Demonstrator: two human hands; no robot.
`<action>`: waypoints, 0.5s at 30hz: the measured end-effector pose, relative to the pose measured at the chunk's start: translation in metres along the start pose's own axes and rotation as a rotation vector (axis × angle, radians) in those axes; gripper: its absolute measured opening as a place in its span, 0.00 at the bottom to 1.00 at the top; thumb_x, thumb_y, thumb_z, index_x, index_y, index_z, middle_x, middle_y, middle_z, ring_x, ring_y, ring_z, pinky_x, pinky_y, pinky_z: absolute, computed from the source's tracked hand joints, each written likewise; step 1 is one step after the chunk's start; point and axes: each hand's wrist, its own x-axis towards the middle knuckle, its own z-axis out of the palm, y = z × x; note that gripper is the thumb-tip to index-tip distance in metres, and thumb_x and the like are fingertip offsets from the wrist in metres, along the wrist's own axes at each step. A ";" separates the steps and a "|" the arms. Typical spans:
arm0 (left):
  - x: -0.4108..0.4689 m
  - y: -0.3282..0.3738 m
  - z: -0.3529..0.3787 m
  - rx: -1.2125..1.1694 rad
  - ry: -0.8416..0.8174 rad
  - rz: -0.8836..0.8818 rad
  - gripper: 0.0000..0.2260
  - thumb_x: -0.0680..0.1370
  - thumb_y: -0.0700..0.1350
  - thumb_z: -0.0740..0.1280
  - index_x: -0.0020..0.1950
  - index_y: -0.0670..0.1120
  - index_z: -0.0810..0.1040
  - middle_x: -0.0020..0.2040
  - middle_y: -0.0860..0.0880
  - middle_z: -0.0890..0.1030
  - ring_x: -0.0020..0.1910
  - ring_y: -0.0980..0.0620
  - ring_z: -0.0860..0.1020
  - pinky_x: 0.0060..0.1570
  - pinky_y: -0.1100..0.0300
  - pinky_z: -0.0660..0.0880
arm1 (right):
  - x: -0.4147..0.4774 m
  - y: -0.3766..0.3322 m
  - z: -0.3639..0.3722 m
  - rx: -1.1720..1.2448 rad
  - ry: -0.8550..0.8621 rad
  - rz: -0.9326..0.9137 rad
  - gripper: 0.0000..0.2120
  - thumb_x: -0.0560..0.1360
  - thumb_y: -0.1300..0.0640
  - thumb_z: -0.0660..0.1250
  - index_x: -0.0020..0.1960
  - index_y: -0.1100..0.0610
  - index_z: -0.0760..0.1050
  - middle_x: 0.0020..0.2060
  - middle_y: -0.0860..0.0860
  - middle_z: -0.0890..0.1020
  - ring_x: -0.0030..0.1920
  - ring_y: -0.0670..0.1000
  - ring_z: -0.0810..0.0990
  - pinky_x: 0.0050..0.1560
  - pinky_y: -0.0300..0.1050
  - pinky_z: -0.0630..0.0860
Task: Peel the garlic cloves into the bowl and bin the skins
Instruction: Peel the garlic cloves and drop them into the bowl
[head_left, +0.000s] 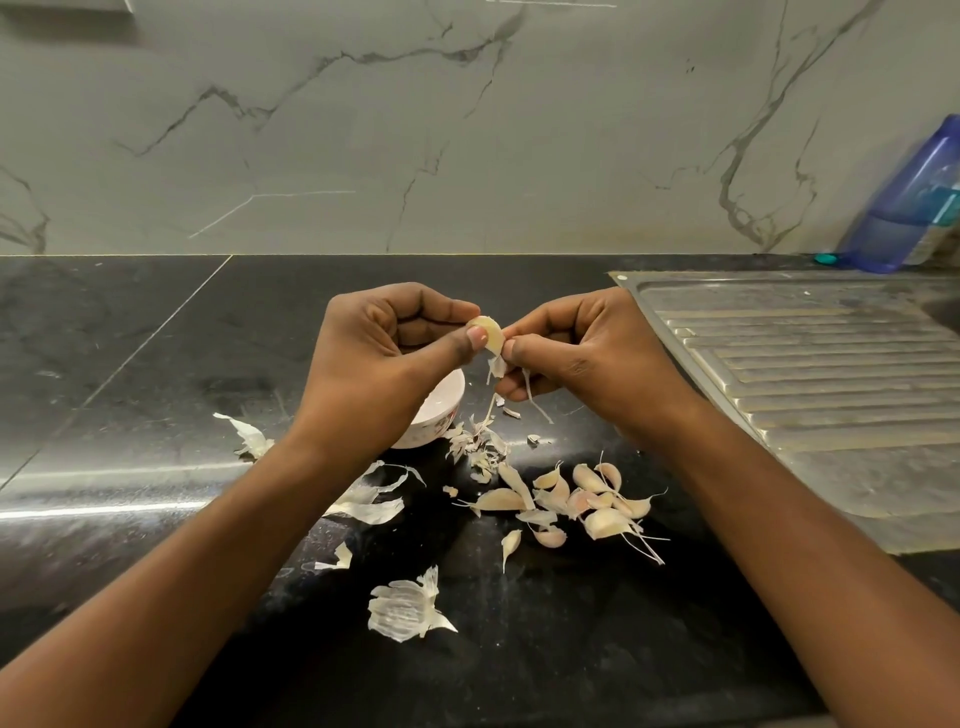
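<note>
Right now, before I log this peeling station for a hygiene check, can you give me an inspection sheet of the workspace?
Surface: polished black stone counter, speckled with fine flecks.
Job's things: half-peeled pale garlic clove held above the counter; small white patterned ceramic bowl partly hidden behind the left wrist; cluster of unpeeled pinkish garlic cloves beside the right forearm; no bin seen.
Clutter: papery white garlic skins scattered over the counter.
Grips: left grip pinches the clove; right grip pinches the loose skin strip at its lower end.
Cables: nothing seen.
Surroundings: ribbed steel drainboard on the right; blue translucent plastic bottle behind it; grey veined marble wall.
</note>
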 end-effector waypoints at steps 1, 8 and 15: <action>0.000 0.000 -0.001 -0.023 -0.003 -0.017 0.10 0.75 0.38 0.77 0.55 0.40 0.85 0.48 0.48 0.89 0.48 0.50 0.89 0.51 0.59 0.84 | 0.000 -0.001 0.000 0.002 0.003 0.003 0.04 0.79 0.68 0.72 0.52 0.66 0.85 0.40 0.58 0.89 0.38 0.56 0.89 0.44 0.49 0.87; 0.002 0.001 -0.004 -0.178 -0.039 -0.136 0.10 0.76 0.36 0.74 0.57 0.37 0.83 0.50 0.42 0.89 0.50 0.44 0.88 0.53 0.54 0.85 | -0.001 -0.002 -0.001 -0.025 -0.007 -0.005 0.04 0.81 0.67 0.71 0.51 0.62 0.85 0.40 0.57 0.89 0.39 0.56 0.89 0.42 0.45 0.87; 0.003 0.002 -0.005 -0.192 -0.021 -0.164 0.11 0.77 0.35 0.74 0.58 0.37 0.83 0.51 0.42 0.89 0.51 0.44 0.88 0.54 0.53 0.85 | -0.002 -0.004 -0.001 0.040 -0.036 0.013 0.06 0.82 0.66 0.70 0.54 0.66 0.85 0.42 0.59 0.89 0.43 0.60 0.89 0.47 0.52 0.88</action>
